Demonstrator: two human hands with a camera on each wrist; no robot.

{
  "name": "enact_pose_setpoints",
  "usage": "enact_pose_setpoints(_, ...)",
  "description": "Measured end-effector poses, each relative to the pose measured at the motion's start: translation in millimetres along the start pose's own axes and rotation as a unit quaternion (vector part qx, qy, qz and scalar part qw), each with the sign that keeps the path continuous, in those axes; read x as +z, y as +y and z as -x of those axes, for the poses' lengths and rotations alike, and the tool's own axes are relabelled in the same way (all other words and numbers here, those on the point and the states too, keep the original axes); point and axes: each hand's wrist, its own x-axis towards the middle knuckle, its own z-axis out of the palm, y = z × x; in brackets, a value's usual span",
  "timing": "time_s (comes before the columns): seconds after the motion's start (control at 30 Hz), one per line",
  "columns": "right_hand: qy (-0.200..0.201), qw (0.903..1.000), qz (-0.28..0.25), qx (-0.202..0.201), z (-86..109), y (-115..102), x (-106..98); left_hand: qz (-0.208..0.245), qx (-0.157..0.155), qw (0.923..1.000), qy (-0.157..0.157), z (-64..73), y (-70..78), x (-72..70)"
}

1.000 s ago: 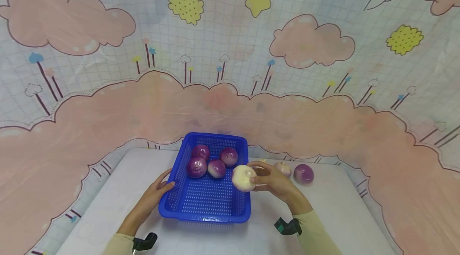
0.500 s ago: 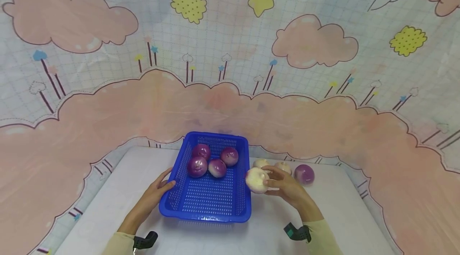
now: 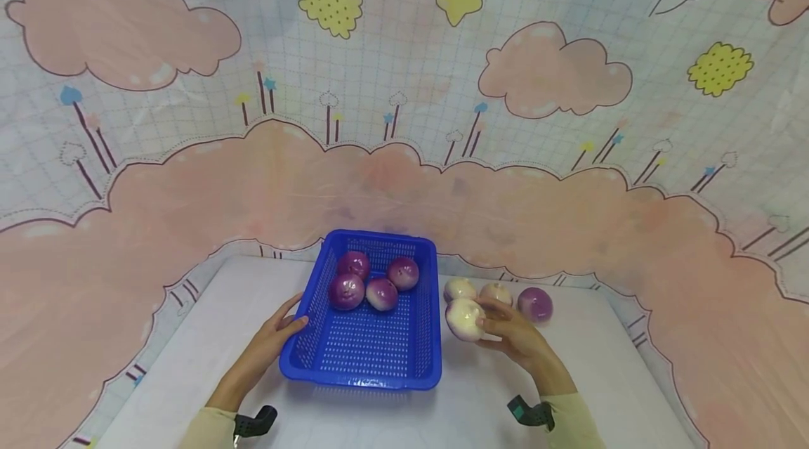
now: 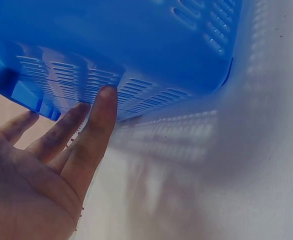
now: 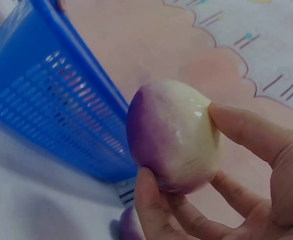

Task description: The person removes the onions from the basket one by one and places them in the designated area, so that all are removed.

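Purple-and-cream bulb point(image 3: 465, 320) sitting in the right hand point(image 3: 515, 336), just outside the blue basket point(image 3: 366, 354)

From my remote seat I am watching the right hand grasping this bulb, its fingertips pressing around the sides. It is hovering above the white table point(image 3: 470, 393), close by the basket's right side, and in the head view it is turning its cream end toward me. In the right wrist view I am seeing its purple side facing the basket's slotted wall, with part of another purple bulb showing lower down.

The left hand point(image 3: 276, 338) is gripping the basket on the opposite side: its thumb is lying over the rim, and its fingers are stretching along the outer wall. Inside, four purple bulbs point(image 3: 346, 292) are clustering in the far half, one of them showing a pale underside.

Behind the held bulb, two pale bulbs point(image 3: 496, 293) are resting side by side on the table, and a single purple bulb point(image 3: 535, 305) is lying to their right. Past the table's far edge, a cartoon-printed cloth point(image 3: 379, 185) is hanging, with clouds and stars spreading across it.
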Motion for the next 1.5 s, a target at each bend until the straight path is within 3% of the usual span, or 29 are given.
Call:
enact_pose_setpoints(0.23,0.021,0.9997,-0.002,0.014,-4.9,17,-10,0.004,0.002,1.0000,-0.004,0.5,0.7,-0.2)
enact_pose_setpoints(0.6,0.055,0.9973,0.043,0.022,-21.5,37,-13,-0.004,-0.002,1.0000,0.005,-0.2,1.0,0.5)
enact_pose_setpoints(1.13,0.101,0.9897,0.096,0.034,-39.2,41,-7,-0.011,-0.005,0.9998,0.015,-1.3,0.5,1.5)
enact_pose_setpoints(1.33,0.134,0.9829,0.121,0.033,-42.7,43,-7,-0.009,-0.005,0.9999,0.011,-1.6,-0.1,1.3)
enact_pose_setpoints(1.5,0.140,0.9794,0.143,0.029,-45.4,46,-10,-0.001,-0.002,1.0000,0.006,-1.5,-0.7,0.2)
